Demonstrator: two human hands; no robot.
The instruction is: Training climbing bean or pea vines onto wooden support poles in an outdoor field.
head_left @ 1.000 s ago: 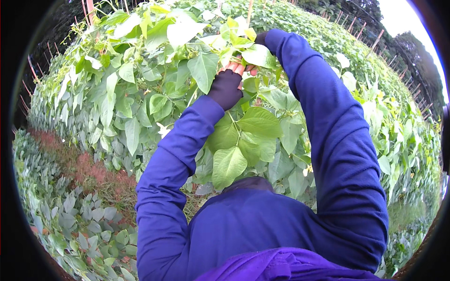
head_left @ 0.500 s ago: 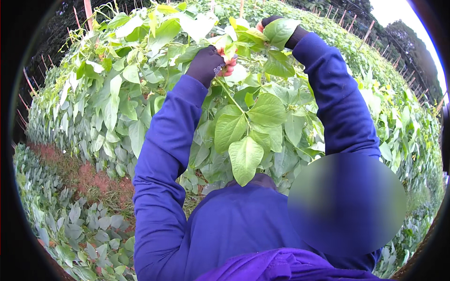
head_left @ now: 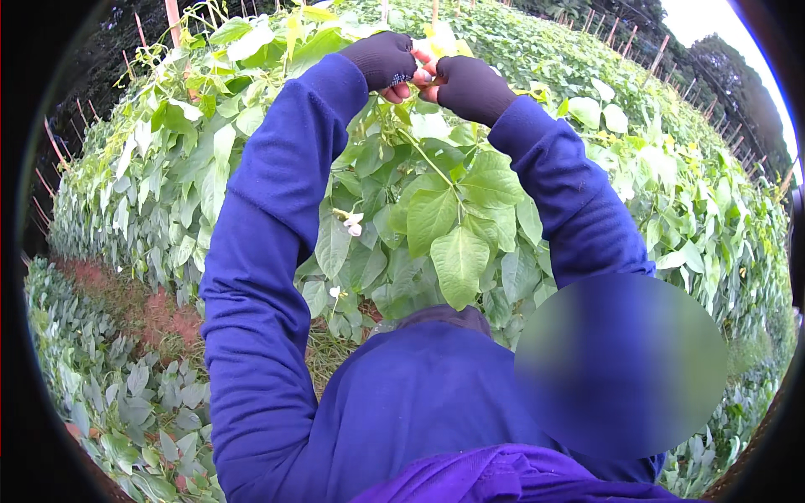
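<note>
My left hand (head_left: 384,65) and my right hand (head_left: 474,89), both in dark gloves with bare fingertips, meet high at the top of the leafy climbing plants. Their fingers are closed and pinched together on a green vine, though the exact spot of the grip is hidden. Pale yellow-green young leaves (head_left: 442,42) stick up just behind the fingertips. Below the hands, a stem (head_left: 429,161) slants down to several broad green leaves (head_left: 460,264). A small white flower (head_left: 353,224) shows among the foliage under my left forearm.
Dense climbing foliage (head_left: 142,193) spreads to both sides, with thin wooden stakes (head_left: 173,21) rising from it. Reddish soil (head_left: 159,314) with some grass runs along the lower left, beside a lower row of plants (head_left: 138,411). A blurred oval covers part of the lower right.
My right hand has come left and down to meet my left hand, which has risen slightly. My left forearm has swung outward. The hanging leaves have shifted a little right, and the white flower now shows.
</note>
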